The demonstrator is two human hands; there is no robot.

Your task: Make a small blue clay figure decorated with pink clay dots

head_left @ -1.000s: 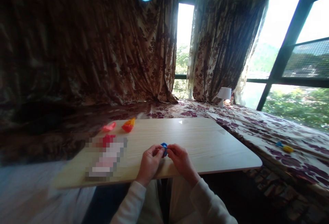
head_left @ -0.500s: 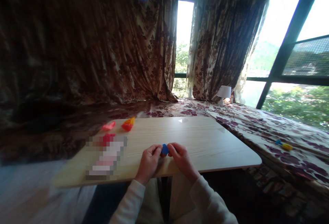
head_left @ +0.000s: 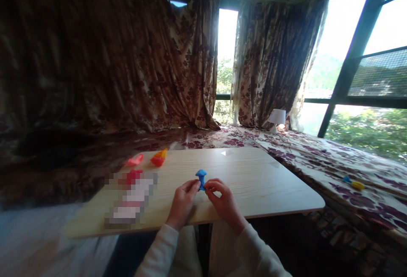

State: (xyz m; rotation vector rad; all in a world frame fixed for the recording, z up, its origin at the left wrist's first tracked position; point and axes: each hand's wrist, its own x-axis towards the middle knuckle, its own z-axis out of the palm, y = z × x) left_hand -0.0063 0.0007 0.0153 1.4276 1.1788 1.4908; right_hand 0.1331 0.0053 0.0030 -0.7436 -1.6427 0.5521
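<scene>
A small blue mushroom-shaped piece, with a rounded cap on a narrower stem, stands upright near the front edge of the table. My left hand pinches the lower left of its stem between thumb and fingers. From the other side, my right hand has its thumb and index finger closed on the base of the stem. Part of the base is hidden by the fingertips. The material of the piece cannot be made out for certain.
On the light wooden table, at left, lie a pink piece, a red and orange piece and a dark pink piece beside a blurred-out area. A yellow and blue item rests on the flowered cover at right, with a white lamp farther back.
The blue piece has turned from cap facing me to upright, showing its stem. My fingers have shifted down to its base, and the right hand's fingers have curled. The view has tilted slightly.
</scene>
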